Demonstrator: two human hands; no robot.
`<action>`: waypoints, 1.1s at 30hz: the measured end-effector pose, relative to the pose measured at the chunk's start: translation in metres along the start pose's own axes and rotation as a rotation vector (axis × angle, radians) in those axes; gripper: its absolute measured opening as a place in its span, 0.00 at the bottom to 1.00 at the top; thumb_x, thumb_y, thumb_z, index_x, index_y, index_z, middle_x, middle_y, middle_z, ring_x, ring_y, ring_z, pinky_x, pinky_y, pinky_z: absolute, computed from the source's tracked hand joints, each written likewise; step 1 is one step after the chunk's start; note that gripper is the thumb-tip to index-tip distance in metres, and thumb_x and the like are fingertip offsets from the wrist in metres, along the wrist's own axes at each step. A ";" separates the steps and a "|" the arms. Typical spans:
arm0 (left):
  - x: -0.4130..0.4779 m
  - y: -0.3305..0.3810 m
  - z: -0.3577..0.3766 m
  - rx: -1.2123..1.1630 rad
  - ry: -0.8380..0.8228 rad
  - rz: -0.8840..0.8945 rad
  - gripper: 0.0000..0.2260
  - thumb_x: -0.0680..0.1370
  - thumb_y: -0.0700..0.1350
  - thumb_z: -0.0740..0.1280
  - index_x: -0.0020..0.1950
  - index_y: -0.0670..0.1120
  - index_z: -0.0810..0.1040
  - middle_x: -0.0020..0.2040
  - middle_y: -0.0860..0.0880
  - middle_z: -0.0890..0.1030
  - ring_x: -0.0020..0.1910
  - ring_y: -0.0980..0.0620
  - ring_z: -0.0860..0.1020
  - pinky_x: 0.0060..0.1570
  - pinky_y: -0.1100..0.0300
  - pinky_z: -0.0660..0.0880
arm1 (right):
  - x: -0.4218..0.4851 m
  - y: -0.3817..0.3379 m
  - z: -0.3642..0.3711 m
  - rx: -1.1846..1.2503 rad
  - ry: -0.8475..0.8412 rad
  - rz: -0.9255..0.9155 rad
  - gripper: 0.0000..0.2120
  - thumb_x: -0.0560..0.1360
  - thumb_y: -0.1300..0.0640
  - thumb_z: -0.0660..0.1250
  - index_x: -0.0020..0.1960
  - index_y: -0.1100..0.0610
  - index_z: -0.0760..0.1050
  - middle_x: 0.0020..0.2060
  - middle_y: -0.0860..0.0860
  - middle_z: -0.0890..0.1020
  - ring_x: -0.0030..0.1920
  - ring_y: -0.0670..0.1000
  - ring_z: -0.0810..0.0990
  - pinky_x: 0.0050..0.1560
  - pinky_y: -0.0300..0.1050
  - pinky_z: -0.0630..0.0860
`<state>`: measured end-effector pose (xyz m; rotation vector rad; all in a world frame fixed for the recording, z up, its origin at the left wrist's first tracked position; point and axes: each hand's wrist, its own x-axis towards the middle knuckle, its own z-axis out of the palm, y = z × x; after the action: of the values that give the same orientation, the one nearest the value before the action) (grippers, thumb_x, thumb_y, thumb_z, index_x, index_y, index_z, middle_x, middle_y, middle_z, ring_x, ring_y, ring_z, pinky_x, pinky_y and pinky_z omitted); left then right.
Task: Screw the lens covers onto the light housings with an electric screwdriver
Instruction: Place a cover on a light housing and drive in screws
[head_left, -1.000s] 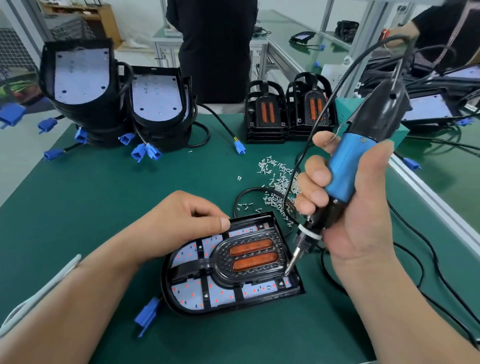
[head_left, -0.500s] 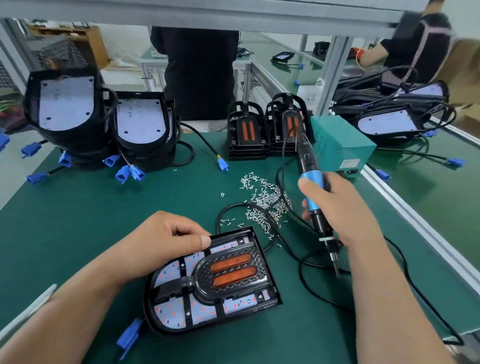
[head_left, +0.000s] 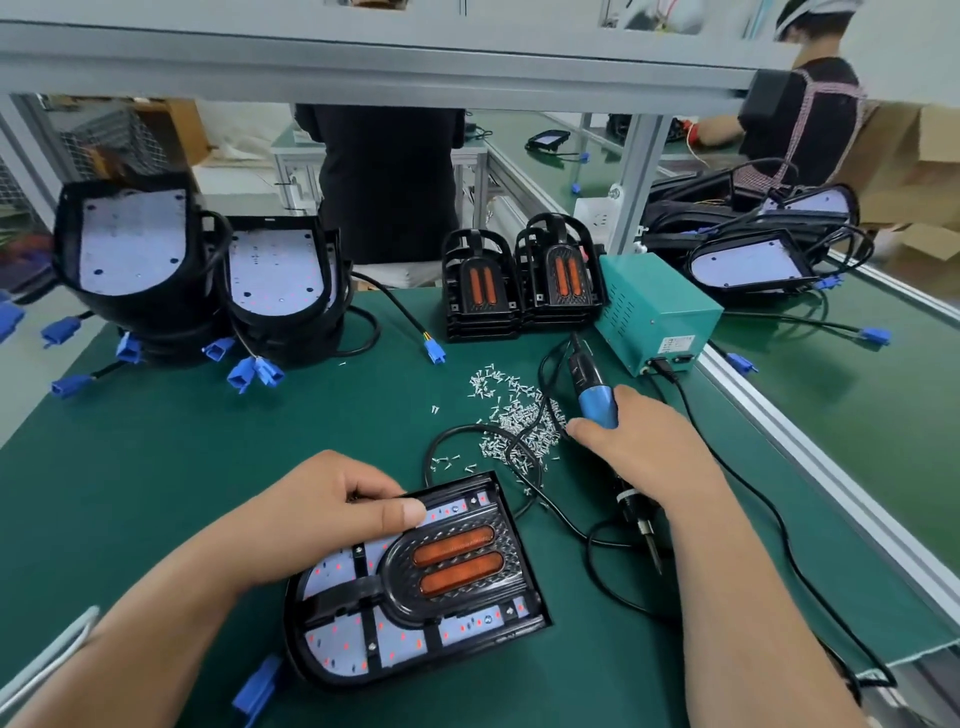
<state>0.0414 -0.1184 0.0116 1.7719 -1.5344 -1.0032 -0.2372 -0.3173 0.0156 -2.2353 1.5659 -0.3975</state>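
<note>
Left hand (head_left: 332, 512): light housing (head_left: 415, 644) gripped, 10 o'clock edge.
Right hand (head_left: 644, 447): electric screwdriver (head_left: 597, 402) gripped, housing's 2 o'clock.

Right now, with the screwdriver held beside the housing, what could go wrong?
The black cable lies across the loose screws; lifting the electric screwdriver in the right hand may scatter them. The left hand rests on the lens cover near a corner screw hole, so a slipping bit might hit a finger.

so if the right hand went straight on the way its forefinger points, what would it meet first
Probably the pile of loose screws just beyond the right hand; depth is unclear.
</note>
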 end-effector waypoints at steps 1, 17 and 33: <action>0.000 0.000 0.000 0.017 0.001 0.008 0.26 0.72 0.71 0.72 0.38 0.47 0.82 0.33 0.52 0.71 0.34 0.55 0.68 0.37 0.60 0.66 | -0.001 0.000 -0.001 -0.020 -0.005 -0.006 0.23 0.78 0.34 0.67 0.48 0.54 0.70 0.43 0.51 0.79 0.43 0.52 0.78 0.39 0.50 0.70; -0.005 -0.010 -0.010 -0.334 0.030 -0.005 0.24 0.75 0.64 0.72 0.45 0.41 0.84 0.41 0.41 0.85 0.39 0.47 0.81 0.43 0.56 0.79 | -0.004 0.007 -0.003 0.065 0.173 -0.094 0.28 0.78 0.35 0.66 0.71 0.52 0.74 0.61 0.52 0.70 0.69 0.57 0.68 0.54 0.51 0.68; -0.002 -0.009 -0.008 -0.687 0.140 -0.056 0.21 0.78 0.56 0.70 0.49 0.37 0.85 0.45 0.34 0.85 0.39 0.43 0.84 0.38 0.55 0.82 | -0.058 -0.069 0.022 0.445 -0.327 -0.539 0.04 0.78 0.52 0.66 0.53 0.47 0.76 0.40 0.52 0.83 0.41 0.54 0.82 0.49 0.59 0.81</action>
<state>0.0526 -0.1155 0.0090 1.3571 -0.8981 -1.2174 -0.1895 -0.2383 0.0278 -2.1871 0.6226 -0.4436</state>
